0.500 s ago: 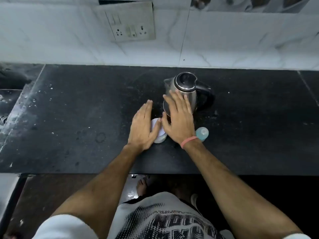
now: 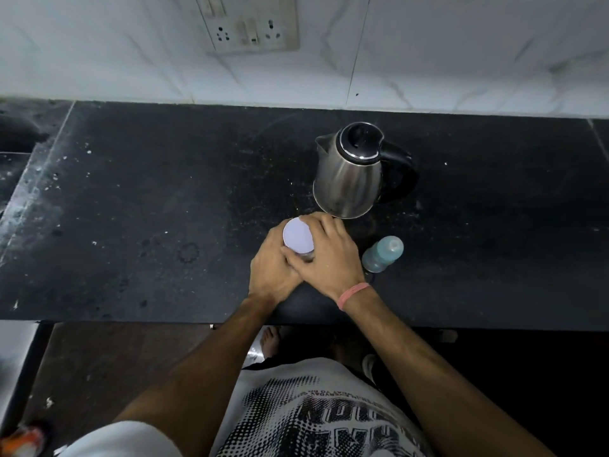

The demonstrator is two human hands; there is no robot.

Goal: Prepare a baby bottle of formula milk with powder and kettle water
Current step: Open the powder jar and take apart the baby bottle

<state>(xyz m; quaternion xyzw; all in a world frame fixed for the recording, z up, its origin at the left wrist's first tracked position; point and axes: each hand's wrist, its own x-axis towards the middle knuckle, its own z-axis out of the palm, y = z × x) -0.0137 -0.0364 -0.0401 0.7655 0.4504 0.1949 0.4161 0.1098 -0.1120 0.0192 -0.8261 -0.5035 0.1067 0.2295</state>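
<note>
Both hands – left hand (image 2: 270, 268) and right hand (image 2: 329, 255) – grip the white-lidded jar (image 2: 298, 238), fingers curled tight; a jerked lid could scatter powder across the surface (image 2: 164, 199).

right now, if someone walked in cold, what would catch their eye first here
First, both hands meeting at the middle of the dark counter: the left hand and right hand wrap a small jar with a white lid. Just behind them stands a steel kettle with a black handle, lid closed. To the right of the hands sits a pale blue baby bottle.
</note>
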